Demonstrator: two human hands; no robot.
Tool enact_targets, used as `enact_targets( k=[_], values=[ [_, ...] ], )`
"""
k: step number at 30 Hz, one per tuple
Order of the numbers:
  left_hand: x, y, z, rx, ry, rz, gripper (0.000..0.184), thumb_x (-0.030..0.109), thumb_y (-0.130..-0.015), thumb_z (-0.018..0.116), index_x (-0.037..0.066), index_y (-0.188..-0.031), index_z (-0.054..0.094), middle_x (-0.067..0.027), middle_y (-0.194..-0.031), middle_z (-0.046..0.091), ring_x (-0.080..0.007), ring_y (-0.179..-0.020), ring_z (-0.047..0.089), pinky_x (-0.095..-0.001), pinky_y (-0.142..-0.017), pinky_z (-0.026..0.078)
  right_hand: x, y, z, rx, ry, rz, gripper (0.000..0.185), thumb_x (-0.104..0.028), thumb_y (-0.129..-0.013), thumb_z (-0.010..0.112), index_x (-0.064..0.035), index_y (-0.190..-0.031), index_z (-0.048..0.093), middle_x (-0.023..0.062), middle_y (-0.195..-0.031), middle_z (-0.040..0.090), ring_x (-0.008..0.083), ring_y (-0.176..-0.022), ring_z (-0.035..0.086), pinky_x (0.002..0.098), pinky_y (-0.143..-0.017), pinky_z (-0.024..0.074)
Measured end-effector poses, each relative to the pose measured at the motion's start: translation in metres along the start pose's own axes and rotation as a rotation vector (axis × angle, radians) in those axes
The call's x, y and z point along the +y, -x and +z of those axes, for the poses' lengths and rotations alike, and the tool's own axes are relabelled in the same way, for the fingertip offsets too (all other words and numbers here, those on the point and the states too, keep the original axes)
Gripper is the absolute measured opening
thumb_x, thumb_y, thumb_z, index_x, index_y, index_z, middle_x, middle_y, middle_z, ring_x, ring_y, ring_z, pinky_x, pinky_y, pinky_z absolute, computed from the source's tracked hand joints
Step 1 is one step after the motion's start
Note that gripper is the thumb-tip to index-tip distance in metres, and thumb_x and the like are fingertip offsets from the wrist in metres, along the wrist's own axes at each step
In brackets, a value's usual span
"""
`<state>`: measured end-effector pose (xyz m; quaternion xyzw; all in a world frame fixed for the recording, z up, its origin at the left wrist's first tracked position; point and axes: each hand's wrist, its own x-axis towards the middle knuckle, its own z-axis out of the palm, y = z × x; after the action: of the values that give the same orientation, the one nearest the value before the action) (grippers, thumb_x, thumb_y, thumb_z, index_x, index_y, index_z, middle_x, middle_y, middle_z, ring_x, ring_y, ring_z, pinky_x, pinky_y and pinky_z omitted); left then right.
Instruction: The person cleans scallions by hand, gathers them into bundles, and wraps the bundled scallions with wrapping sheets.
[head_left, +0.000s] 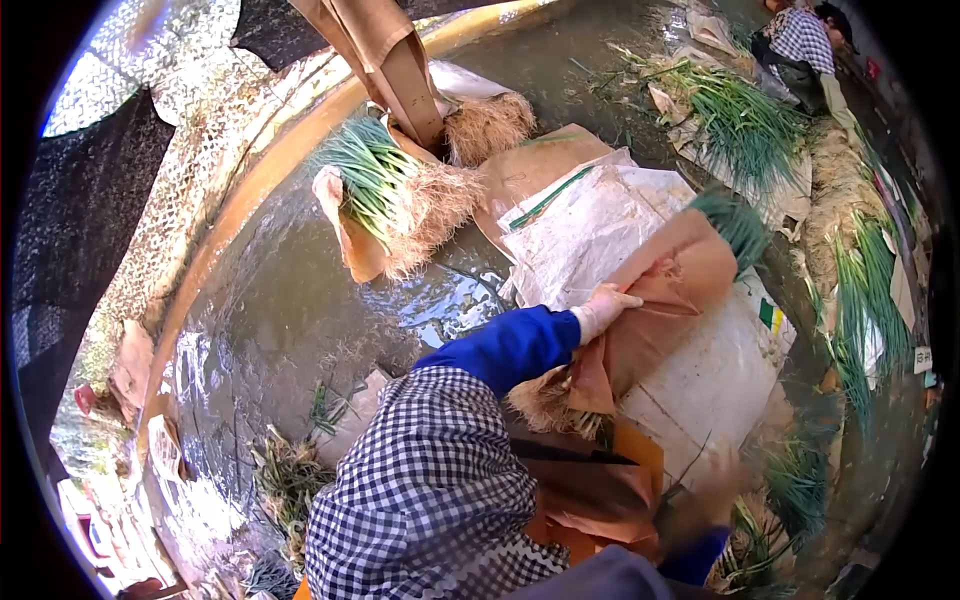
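A bundle of green onions rolled in brown paper (665, 285) lies on white sacking in front of me. Its green tops (738, 228) stick out at the upper right, and the pale roots (545, 402) hang out at the lower left. My left hand (603, 308), in a blue sleeve, grips the wrapper at the bundle's near side. Smeared by motion, my right hand (705, 500) is low at the right, apart from the bundle, and its fingers cannot be made out. Below the bundle, loose brown paper (600, 500) lies close to my body.
Another wrapped onion bundle (405, 195) lies at the upper left, beside a standing brown paper roll (395, 75). White sacks (590, 225) cover part of the wet floor (270, 290). Loose onions (740, 115) are heaped at the upper right, near another person (800, 45).
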<state>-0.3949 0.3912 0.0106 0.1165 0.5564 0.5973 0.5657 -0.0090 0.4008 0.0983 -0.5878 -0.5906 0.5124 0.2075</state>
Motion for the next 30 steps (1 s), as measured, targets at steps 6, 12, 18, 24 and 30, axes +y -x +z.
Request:
enact_targets(
  k=[6, 12, 18, 24, 30],
  values=[
    [0.071, 0.131, -0.078, 0.171, 0.211, 0.240, 0.038, 0.016, -0.082, 0.058, -0.002, -0.115, 0.053, -0.0125, -0.106, 0.060, -0.0219, -0.093, 0.057, -0.0319, -0.086, 0.045, 0.115, 0.058, -0.108, 0.230, 0.165, 0.075, 0.043, -0.032, -0.093, 0.045, 0.0011, -0.120, 0.049, 0.0119, -0.109, 0.057, 0.0192, -0.092, 0.056, 0.0306, -0.083, 0.0434],
    [0.135, 0.281, -0.171, 0.394, 0.348, 0.580, 0.032, 0.017, -0.082, 0.057, 0.000, -0.109, 0.058, -0.0100, -0.107, 0.061, -0.0211, -0.097, 0.056, -0.0305, -0.091, 0.042, 0.097, 0.012, -0.097, 0.143, 0.207, -0.128, 0.044, -0.032, -0.092, 0.047, 0.0018, -0.119, 0.049, 0.0126, -0.107, 0.057, 0.0201, -0.091, 0.056, 0.0304, -0.083, 0.0435],
    [0.178, 0.414, -0.251, 0.645, 0.482, 0.761, 0.041, 0.023, -0.083, 0.054, -0.001, -0.116, 0.054, -0.0130, -0.116, 0.057, -0.0264, -0.107, 0.053, -0.0364, -0.099, 0.037, -0.017, -0.033, 0.006, -0.106, 0.300, -0.369, 0.044, -0.031, -0.090, 0.049, 0.0025, -0.119, 0.049, 0.0133, -0.105, 0.057, 0.0210, -0.091, 0.056, 0.0303, -0.082, 0.0437],
    [0.192, 0.427, -0.427, 1.043, 0.571, 0.728, 0.035, 0.016, -0.079, 0.060, 0.000, -0.110, 0.057, -0.0121, -0.108, 0.060, -0.0260, -0.098, 0.057, -0.0352, -0.090, 0.045, -0.173, -0.128, 0.210, -0.403, 0.542, -0.596, 0.032, -0.030, -0.091, 0.047, -0.0009, -0.098, 0.059, 0.0077, -0.089, 0.060, 0.0168, -0.079, 0.056, 0.0283, -0.074, 0.0450],
    [0.088, 0.387, -0.592, 1.134, 0.620, 0.444, 0.033, 0.015, -0.076, 0.061, -0.001, -0.105, 0.058, -0.0115, -0.101, 0.062, -0.0268, -0.094, 0.058, -0.0362, -0.087, 0.046, -0.280, -0.087, 0.547, -0.914, 0.746, -0.922, 0.035, -0.035, -0.089, 0.052, -0.0042, -0.105, 0.060, 0.0168, -0.094, 0.064, 0.0242, -0.090, 0.061, 0.0347, -0.081, 0.0449]
  ],
)
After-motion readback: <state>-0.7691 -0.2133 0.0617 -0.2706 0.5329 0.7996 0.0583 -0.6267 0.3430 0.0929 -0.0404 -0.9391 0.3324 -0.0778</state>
